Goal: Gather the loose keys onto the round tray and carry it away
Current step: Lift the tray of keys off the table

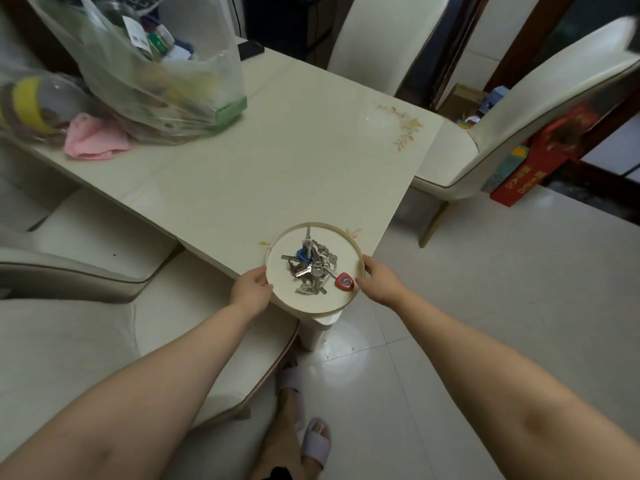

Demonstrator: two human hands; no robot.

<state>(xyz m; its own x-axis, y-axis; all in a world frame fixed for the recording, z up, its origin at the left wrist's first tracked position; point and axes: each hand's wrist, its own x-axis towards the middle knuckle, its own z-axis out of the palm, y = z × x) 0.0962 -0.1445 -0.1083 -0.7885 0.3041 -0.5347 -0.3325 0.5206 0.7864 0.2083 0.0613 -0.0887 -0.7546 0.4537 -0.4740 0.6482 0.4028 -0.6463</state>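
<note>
The round tray (277, 296) sits at the near corner of the desk (277, 161), between the hands, its near edge past the corner. The left hand (252, 288) and right hand (379, 278) clasp opposite rims, likely for a level lift, with the keys (311, 266) heaped mid-tray.

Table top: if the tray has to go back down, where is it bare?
Bare across the middle of the table, from the tray at the near corner up to the plastic bag and pink cloth. The far left is crowded.
</note>
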